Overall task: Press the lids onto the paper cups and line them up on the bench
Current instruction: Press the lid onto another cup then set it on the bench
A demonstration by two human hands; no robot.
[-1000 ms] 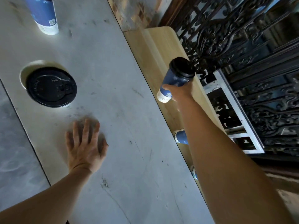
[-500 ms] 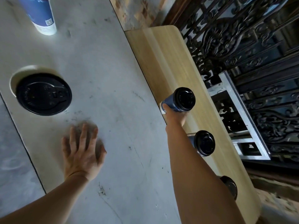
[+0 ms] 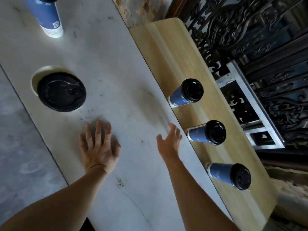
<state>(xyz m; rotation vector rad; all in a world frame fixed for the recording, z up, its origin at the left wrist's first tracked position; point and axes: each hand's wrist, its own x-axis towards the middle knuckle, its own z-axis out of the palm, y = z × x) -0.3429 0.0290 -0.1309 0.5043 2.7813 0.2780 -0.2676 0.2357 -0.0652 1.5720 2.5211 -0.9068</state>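
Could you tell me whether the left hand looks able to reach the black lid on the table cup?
Probably yes: the left hand lies flat and empty on the table, close to the black lid, with only bare tabletop between them, and the right hand is off to the other side.

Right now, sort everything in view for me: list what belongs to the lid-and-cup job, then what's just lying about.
Job: far lidded cup, middle lidded cup, near lidded cup, all on the wooden bench; blue cup on the stone table; loose black lid; left hand, right hand, both empty.
Lying about: dark ornate grille; metal frame.
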